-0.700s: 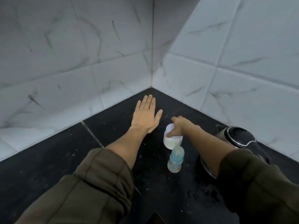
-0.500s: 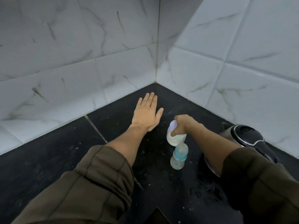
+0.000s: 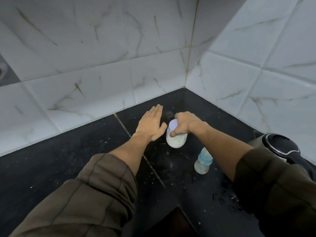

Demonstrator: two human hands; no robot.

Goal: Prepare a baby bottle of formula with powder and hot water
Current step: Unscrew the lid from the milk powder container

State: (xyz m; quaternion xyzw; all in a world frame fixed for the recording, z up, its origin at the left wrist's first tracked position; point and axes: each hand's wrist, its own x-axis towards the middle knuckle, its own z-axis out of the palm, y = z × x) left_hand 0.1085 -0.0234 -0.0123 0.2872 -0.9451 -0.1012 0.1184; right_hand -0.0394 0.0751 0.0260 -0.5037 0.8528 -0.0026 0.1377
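The right hand (image 3: 186, 123) curls its fingers over the pale lid (image 3: 173, 124) of an upright white translucent powder jar (image 3: 177, 141) on the black stone counter (image 3: 68, 159). The left hand (image 3: 151, 124) lies flat just beside it, fingers straight and together. The small blue-capped baby bottle (image 3: 203, 160) stands nearer the person, by the right forearm.

The right hand (image 3: 186, 124) grips the white jar (image 3: 176, 141), left hand (image 3: 151, 124) open alongside.

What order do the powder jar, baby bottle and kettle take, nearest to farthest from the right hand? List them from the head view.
1. powder jar: gripped at its top by the right hand.
2. baby bottle: stands apart, nearer the person, beside the right forearm.
3. kettle: farthest, at the picture's right edge.
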